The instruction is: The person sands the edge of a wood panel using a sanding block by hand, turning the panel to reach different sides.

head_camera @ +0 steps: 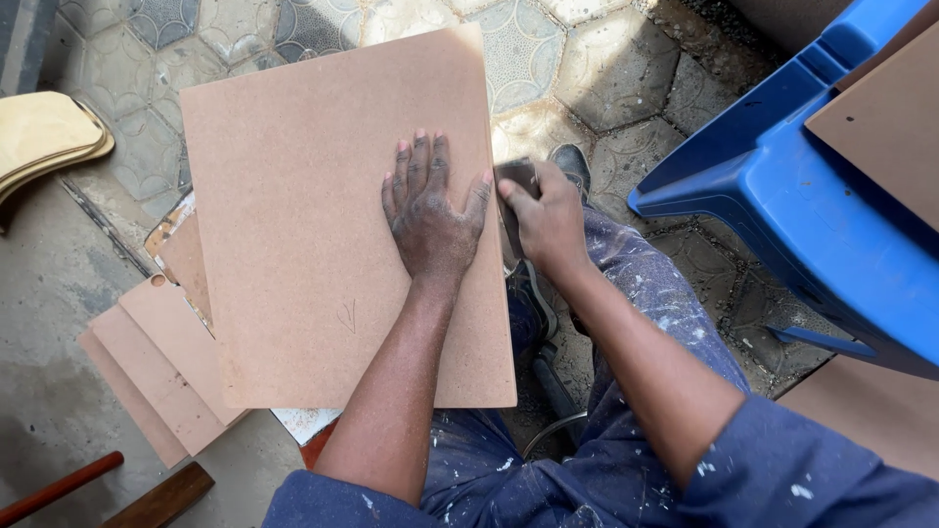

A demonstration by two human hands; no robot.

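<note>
Nearest us, our paint-flecked blue trousers (626, 323) and sleeves fill the lower edge. Above them our left hand (430, 210) lies flat, fingers spread, pressing on a large brown fibreboard panel (323, 244) that rests across our lap and on a stack of smaller boards (161, 372). Our right hand (550, 217) is closed around a small dark sanding block (516, 181), held against the panel's right edge. The two hands sit just beside each other, thumb near knuckles.

To the left lie a wooden handle (59, 487) and a dark wood offcut (161, 499) on concrete; to the right, a blue plastic chair (802, 196) carries another board (880, 127). Farthest off are patterned paving tiles (587, 68) and pale curved plywood pieces (39, 137).

Risks, as we judge them: the panel overhangs its support, so uneven pressure from the left hand could let it tip or slide; the block could slip off the thin edge and scrape the left thumb, and a tilted block could round the edge.

Hidden: the block's abrasive face, the panel's underside, whatever props it, and most of the shoe (572, 161) beyond the right hand.
</note>
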